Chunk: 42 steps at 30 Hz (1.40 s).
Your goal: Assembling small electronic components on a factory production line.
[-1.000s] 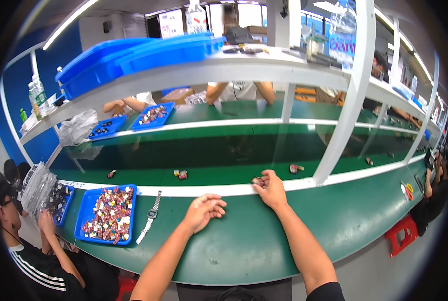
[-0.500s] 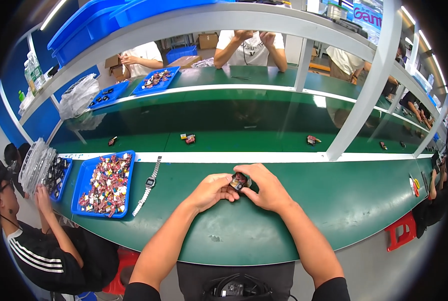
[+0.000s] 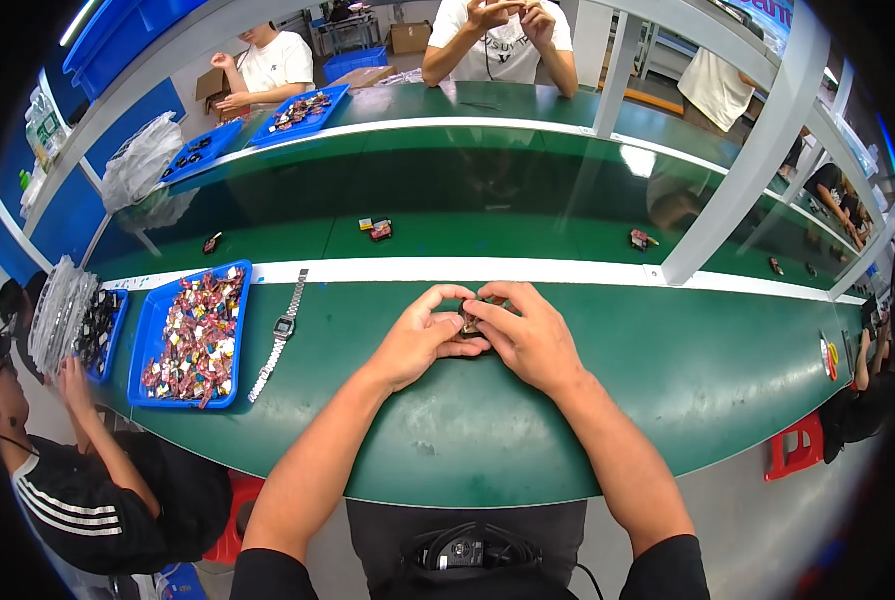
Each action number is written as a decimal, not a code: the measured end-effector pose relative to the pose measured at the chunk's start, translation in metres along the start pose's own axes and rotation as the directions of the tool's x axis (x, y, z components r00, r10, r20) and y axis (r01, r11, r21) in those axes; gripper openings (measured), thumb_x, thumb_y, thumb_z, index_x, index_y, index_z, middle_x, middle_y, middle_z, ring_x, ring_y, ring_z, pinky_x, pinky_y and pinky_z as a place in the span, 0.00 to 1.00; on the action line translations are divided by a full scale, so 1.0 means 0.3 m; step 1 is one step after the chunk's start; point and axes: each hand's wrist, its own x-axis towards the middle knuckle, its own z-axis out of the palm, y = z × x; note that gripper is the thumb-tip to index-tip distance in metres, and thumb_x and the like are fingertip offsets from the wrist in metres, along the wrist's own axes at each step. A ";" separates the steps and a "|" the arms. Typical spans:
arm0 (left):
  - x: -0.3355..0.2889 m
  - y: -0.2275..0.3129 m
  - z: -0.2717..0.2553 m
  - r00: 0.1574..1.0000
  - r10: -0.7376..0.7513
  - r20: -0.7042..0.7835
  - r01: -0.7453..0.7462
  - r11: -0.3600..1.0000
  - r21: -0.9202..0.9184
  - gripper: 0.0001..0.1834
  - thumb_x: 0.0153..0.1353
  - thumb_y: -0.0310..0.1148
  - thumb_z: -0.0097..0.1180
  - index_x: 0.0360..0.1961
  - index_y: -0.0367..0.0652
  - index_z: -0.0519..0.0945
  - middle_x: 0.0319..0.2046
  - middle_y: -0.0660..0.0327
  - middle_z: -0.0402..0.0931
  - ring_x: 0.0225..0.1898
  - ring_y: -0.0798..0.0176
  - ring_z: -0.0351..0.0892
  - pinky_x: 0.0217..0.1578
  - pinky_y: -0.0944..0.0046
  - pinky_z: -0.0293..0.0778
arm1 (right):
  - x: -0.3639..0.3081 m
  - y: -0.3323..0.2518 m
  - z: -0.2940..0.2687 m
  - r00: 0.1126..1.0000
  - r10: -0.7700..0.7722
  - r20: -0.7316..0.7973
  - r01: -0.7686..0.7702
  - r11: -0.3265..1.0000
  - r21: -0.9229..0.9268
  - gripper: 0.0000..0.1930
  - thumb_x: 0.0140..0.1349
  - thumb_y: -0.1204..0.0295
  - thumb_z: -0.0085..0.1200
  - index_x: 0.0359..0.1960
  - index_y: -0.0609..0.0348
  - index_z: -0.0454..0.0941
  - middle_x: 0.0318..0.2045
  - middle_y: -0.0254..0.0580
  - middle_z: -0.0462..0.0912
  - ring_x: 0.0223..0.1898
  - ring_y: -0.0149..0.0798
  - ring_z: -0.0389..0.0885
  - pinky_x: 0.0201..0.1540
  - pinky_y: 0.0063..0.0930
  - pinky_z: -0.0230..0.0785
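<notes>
Above the green bench, my left hand (image 3: 419,342) and my right hand (image 3: 529,338) meet, closed around a small black electronic part (image 3: 470,325). Fingers from both sides cover most of it, leaving only a dark bit with some lighter detail in sight. My left thumb presses on its near side, and my right thumb and fingertips hold it from above and the right. To the left lies a silver digital wristwatch (image 3: 284,327), stretched out flat. Beside it a blue tray (image 3: 235,390) is heaped with small red, white and yellow electronic parts.
A white ledge (image 3: 417,270) crosses beyond my hands, and a slanted white post (image 3: 757,150) rises from it. Past the ledge, small parts (image 3: 380,230) lie on a green strip (image 3: 297,240). A co-worker (image 3: 77,490) sits at left; scissors (image 3: 829,358) lie far right.
The view has tilted downward, so the bench sits higher in the picture. My right fingers have come over the small black part, which now shows less between my hands.
</notes>
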 end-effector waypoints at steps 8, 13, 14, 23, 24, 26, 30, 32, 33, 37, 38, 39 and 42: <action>-0.004 -0.007 0.013 0.999 0.054 0.005 -0.055 0.998 0.032 0.18 0.68 0.24 0.45 0.59 0.41 0.64 0.48 0.50 0.75 0.47 0.56 0.82 0.51 0.57 0.81 | 0.000 -0.005 -0.012 0.985 0.122 0.120 -0.129 0.990 0.052 0.10 0.50 0.78 0.64 0.33 0.55 0.77 0.44 0.36 0.76 0.44 0.42 0.76 0.42 0.35 0.75; -0.013 0.011 0.006 0.998 0.027 0.060 -0.033 0.994 0.106 0.23 0.67 0.26 0.48 0.63 0.39 0.63 0.49 0.51 0.74 0.48 0.57 0.81 0.51 0.60 0.81 | 0.005 0.009 -0.004 0.984 0.094 0.151 -0.118 0.980 0.160 0.07 0.52 0.77 0.64 0.33 0.53 0.82 0.50 0.35 0.76 0.50 0.42 0.74 0.48 0.35 0.73; -0.014 0.011 0.005 0.998 0.017 0.063 -0.023 0.995 0.096 0.22 0.67 0.26 0.49 0.62 0.38 0.64 0.49 0.51 0.74 0.49 0.58 0.81 0.51 0.60 0.81 | 0.001 0.004 -0.005 0.983 0.095 0.157 -0.120 0.980 0.160 0.07 0.52 0.77 0.64 0.33 0.53 0.82 0.50 0.35 0.76 0.50 0.42 0.74 0.48 0.35 0.73; -0.016 0.004 -0.003 0.988 0.077 0.135 -0.089 0.992 0.084 0.22 0.65 0.21 0.49 0.61 0.35 0.65 0.51 0.50 0.72 0.49 0.57 0.80 0.52 0.60 0.80 | 0.001 -0.015 0.002 0.964 0.211 0.159 -0.239 0.953 0.188 0.03 0.58 0.74 0.60 0.33 0.56 0.82 0.50 0.37 0.77 0.53 0.43 0.74 0.53 0.35 0.70; -0.014 0.005 -0.007 0.989 0.066 0.135 -0.076 0.995 0.068 0.23 0.66 0.23 0.51 0.61 0.35 0.64 0.51 0.49 0.72 0.50 0.56 0.80 0.52 0.58 0.80 | 0.001 -0.014 -0.003 0.960 0.217 0.180 -0.252 0.945 0.209 0.03 0.58 0.74 0.59 0.34 0.56 0.82 0.50 0.37 0.77 0.54 0.44 0.73 0.54 0.36 0.69; -0.013 0.006 -0.014 0.991 0.050 0.125 -0.058 0.997 0.059 0.22 0.66 0.23 0.51 0.61 0.36 0.65 0.51 0.50 0.72 0.50 0.56 0.80 0.52 0.58 0.81 | 0.004 -0.014 -0.010 0.955 0.223 0.194 -0.266 0.936 0.230 0.03 0.58 0.74 0.59 0.34 0.56 0.82 0.50 0.38 0.77 0.54 0.44 0.73 0.55 0.37 0.69; -0.008 0.009 -0.005 0.994 0.019 0.108 -0.022 0.999 0.029 0.21 0.67 0.23 0.49 0.60 0.37 0.65 0.52 0.51 0.72 0.49 0.56 0.80 0.51 0.57 0.81 | -0.010 -0.007 -0.014 0.949 0.210 0.235 -0.272 0.922 0.276 0.04 0.58 0.73 0.60 0.34 0.57 0.82 0.50 0.41 0.77 0.55 0.46 0.73 0.56 0.38 0.68; -0.011 0.008 -0.008 0.992 0.018 0.126 -0.027 0.997 0.067 0.20 0.68 0.26 0.48 0.60 0.39 0.66 0.52 0.52 0.72 0.50 0.57 0.79 0.51 0.55 0.81 | -0.014 -0.007 -0.005 0.948 0.247 0.203 -0.302 0.900 0.314 0.04 0.55 0.76 0.61 0.33 0.57 0.82 0.50 0.42 0.78 0.54 0.46 0.75 0.56 0.37 0.68; -0.012 0.003 -0.011 0.991 0.029 0.128 -0.031 0.999 0.012 0.19 0.70 0.27 0.46 0.60 0.39 0.66 0.52 0.53 0.72 0.50 0.58 0.79 0.51 0.57 0.80 | -0.016 -0.014 -0.001 0.952 0.255 0.168 -0.298 0.900 0.317 0.04 0.55 0.76 0.61 0.33 0.58 0.82 0.49 0.43 0.79 0.53 0.45 0.76 0.55 0.37 0.69; -0.013 -0.012 -0.028 0.990 0.050 0.129 -0.044 0.998 -0.046 0.17 0.72 0.32 0.44 0.60 0.40 0.67 0.52 0.54 0.72 0.51 0.60 0.77 0.52 0.56 0.79 | -0.022 -0.053 0.026 0.950 0.305 0.063 -0.311 0.920 0.240 0.05 0.55 0.74 0.61 0.33 0.58 0.83 0.46 0.41 0.80 0.49 0.45 0.78 0.50 0.35 0.71; -0.015 -0.011 -0.030 0.992 0.053 0.117 -0.047 0.997 -0.057 0.17 0.72 0.32 0.44 0.59 0.40 0.67 0.52 0.54 0.72 0.52 0.60 0.76 0.52 0.56 0.79 | -0.019 -0.057 0.033 0.950 0.307 0.057 -0.311 0.911 0.271 0.05 0.55 0.74 0.61 0.33 0.58 0.83 0.46 0.41 0.80 0.49 0.45 0.77 0.50 0.35 0.71; -0.018 -0.009 -0.030 0.991 0.053 0.121 -0.047 0.998 -0.047 0.17 0.73 0.33 0.44 0.59 0.40 0.68 0.53 0.54 0.71 0.52 0.61 0.75 0.52 0.55 0.79 | -0.020 -0.058 0.037 0.952 0.301 0.056 -0.305 0.912 0.275 0.05 0.56 0.74 0.62 0.34 0.58 0.83 0.46 0.41 0.80 0.49 0.45 0.77 0.49 0.36 0.72; -0.018 -0.014 -0.031 0.990 0.064 0.122 -0.061 0.998 -0.025 0.17 0.73 0.34 0.44 0.58 0.40 0.68 0.54 0.54 0.71 0.53 0.61 0.75 0.52 0.55 0.79 | -0.021 -0.062 0.036 0.957 0.286 0.049 -0.287 0.915 0.284 0.05 0.56 0.74 0.62 0.34 0.58 0.83 0.46 0.42 0.79 0.49 0.45 0.77 0.49 0.36 0.72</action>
